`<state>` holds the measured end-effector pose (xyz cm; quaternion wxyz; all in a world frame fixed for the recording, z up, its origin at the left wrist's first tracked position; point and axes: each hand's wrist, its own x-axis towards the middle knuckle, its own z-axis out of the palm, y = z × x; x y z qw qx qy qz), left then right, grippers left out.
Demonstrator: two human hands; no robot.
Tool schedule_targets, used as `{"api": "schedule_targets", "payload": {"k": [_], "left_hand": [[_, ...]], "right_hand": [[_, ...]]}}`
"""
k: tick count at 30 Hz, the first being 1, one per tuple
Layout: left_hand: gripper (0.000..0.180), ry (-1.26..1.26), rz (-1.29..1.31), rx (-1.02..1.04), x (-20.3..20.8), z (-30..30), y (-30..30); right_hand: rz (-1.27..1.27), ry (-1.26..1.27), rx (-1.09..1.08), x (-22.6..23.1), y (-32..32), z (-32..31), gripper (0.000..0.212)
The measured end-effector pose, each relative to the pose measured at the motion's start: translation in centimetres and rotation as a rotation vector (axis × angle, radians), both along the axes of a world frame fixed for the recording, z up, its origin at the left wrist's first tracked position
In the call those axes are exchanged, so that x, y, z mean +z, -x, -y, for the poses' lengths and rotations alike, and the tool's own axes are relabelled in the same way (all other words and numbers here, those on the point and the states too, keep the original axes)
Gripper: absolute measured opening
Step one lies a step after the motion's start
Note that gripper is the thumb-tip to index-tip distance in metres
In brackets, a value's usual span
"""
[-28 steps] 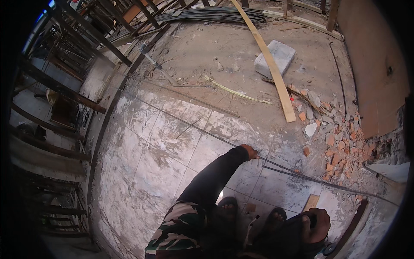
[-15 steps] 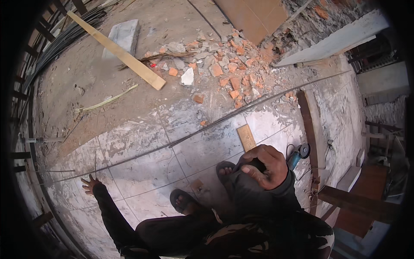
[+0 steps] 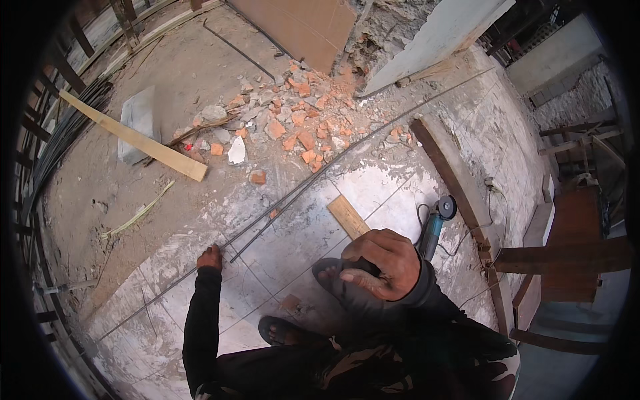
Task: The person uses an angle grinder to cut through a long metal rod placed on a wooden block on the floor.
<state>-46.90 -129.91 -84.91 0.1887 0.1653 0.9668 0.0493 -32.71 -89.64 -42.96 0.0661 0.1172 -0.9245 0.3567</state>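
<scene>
A long thin steel rod (image 3: 160,294) lies slanting across the tiled floor. My left hand (image 3: 210,257) reaches down to it and is closed around it. Just right of that hand, the end of a second thin rod (image 3: 257,236) runs close beside the first. My right hand (image 3: 385,264) is curled above my right knee, thumb toward the fingers. Something dark shows inside its grip, but whether that is an object or cloth I cannot make out. A short wooden board (image 3: 348,217) lies on the tiles just beyond this hand.
A teal angle grinder (image 3: 433,231) with a cord rests to the right, beside a long timber beam (image 3: 453,181). Broken brick rubble (image 3: 303,123) is heaped beyond the rods. A long plank (image 3: 137,137) leans over a pale slab (image 3: 137,112) at far left.
My left hand has moved right and closed on the rod; before, its fingers were spread over the tiles. The view has shifted. My right hand stays curled.
</scene>
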Motion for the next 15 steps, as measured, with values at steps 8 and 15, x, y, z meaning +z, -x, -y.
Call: {"api": "schedule_targets", "payload": {"k": [8,15], "left_hand": [[0.045,-0.092,-0.163,-0.062,11.2,-1.7,0.9],[0.046,-0.244,-0.223,-0.123,17.5,-0.4,-7.0]], "right_hand": [[0.071,0.553,-0.025,-2.8,-0.7,-3.2,0.046],[-0.42,-0.574,-0.04,-19.5,7.2,-7.7,0.045]]}}
